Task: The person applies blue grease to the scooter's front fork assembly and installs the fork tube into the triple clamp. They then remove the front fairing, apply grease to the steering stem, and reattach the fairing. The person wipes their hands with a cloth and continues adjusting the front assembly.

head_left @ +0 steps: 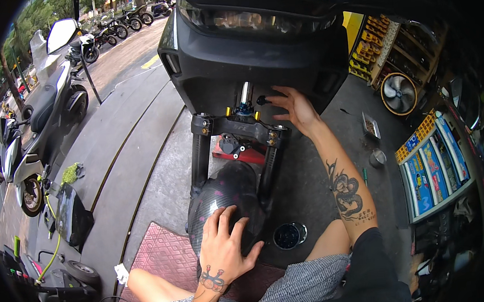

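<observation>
In front of me stands a scooter's front end, with a black front fairing (247, 66). A shiny steering stem (246, 94) rises from the black fork clamp (240, 126), with dark blue grease at its base. My left hand (224, 245) lies with fingers spread on the dark, carbon-patterned front fender (230, 188). Just right of the stem, my right hand (295, 111) is raised with its fingers apart. A dark blob (261, 100), possibly grease, sits at one fingertip; the hand grips nothing visible.
A round tub (290, 236) of dark contents stands on the floor. A red patterned mat (159, 255) lies under me. Farther right are a metal cup (377, 158), a small tray (370, 126), a fan (399, 94) and a rack (436, 165). A parked scooter (48, 114) stands left.
</observation>
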Available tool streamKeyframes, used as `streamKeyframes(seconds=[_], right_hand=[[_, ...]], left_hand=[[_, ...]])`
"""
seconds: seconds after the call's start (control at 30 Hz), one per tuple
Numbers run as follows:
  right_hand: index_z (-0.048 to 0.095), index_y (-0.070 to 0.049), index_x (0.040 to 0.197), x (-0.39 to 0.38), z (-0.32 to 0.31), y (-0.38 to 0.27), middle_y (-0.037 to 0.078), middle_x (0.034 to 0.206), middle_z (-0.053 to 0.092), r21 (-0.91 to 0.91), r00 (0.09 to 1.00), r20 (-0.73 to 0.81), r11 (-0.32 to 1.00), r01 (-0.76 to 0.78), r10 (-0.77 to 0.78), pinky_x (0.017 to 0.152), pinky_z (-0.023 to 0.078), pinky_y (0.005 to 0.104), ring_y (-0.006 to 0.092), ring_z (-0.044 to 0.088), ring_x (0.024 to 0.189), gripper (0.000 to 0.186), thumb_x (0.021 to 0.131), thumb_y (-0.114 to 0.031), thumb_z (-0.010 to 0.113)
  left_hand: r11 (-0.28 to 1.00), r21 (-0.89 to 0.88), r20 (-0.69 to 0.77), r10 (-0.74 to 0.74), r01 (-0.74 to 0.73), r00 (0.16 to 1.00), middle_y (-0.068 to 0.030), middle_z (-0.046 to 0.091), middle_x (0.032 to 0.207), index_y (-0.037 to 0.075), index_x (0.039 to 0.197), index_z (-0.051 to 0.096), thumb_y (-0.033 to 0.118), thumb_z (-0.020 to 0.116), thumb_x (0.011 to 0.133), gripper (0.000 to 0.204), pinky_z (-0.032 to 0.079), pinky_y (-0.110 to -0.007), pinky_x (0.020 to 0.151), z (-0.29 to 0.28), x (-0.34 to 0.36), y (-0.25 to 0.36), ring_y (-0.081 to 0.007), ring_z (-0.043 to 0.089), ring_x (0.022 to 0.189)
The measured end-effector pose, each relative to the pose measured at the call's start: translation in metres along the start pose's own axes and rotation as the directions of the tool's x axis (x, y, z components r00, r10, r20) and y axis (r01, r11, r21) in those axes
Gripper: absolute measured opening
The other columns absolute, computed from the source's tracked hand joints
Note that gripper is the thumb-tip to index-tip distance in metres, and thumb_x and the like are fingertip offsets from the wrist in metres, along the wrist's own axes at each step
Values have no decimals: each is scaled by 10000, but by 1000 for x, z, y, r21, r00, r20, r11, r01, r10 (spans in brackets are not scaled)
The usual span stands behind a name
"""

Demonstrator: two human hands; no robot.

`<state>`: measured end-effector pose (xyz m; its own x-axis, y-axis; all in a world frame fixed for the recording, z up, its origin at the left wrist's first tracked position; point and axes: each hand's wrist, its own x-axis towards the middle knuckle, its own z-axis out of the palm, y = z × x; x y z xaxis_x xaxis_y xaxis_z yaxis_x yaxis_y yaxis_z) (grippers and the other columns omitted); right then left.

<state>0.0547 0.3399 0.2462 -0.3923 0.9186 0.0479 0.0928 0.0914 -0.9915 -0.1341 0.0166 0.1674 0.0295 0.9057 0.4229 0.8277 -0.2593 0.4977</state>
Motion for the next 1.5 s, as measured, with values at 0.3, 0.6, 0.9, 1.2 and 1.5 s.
streamKeyframes(seconds=[0.3,0.6,0.9,1.2,1.5], right_hand=[[407,-4,1614,-23,40,-32,172,1632,485,-442,998,4,895,62,-68,1186,374,492,288,457,1505,929,1043,-736,375],[473,38,1557,-28,65,-43,172,1558,554,-316,984,-122,945,88,-133,1153,411,470,292,580,1372,892,1056,-698,404],[543,-14,1501,-36,72,-37,281,1329,685,-665,881,165,610,431,-443,1198,381,456,458,473,1457,570,1120,-424,436],[531,-81,1535,-51,49,-44,164,1349,713,-858,825,486,19,512,-287,1275,183,597,404,309,1577,515,1074,-303,477],[551,-120,1532,-43,59,-45,159,1229,755,-838,798,476,84,539,-368,1277,161,638,378,338,1567,512,1067,-330,518]], left_hand=[[999,-31,-4,24,-24,1000,-179,562,1416,31,1181,718,353,875,757,555,438,-509,1150,-4,1,0,-402,499,1366],[999,-38,5,28,-27,1000,-195,555,1431,16,1193,719,349,870,756,569,429,-514,1156,-5,0,-2,-407,492,1371],[997,-71,-14,17,-17,1000,-186,569,1430,40,1195,713,351,883,731,584,433,-531,1153,-3,-2,-6,-411,502,1374],[996,-88,-21,20,-21,1000,-182,572,1429,39,1214,708,353,873,745,588,429,-522,1163,-2,-4,-12,-402,495,1389],[995,-97,-27,27,-29,999,-181,568,1426,41,1225,698,354,874,752,594,428,-511,1166,-2,-6,-14,-395,490,1396]])
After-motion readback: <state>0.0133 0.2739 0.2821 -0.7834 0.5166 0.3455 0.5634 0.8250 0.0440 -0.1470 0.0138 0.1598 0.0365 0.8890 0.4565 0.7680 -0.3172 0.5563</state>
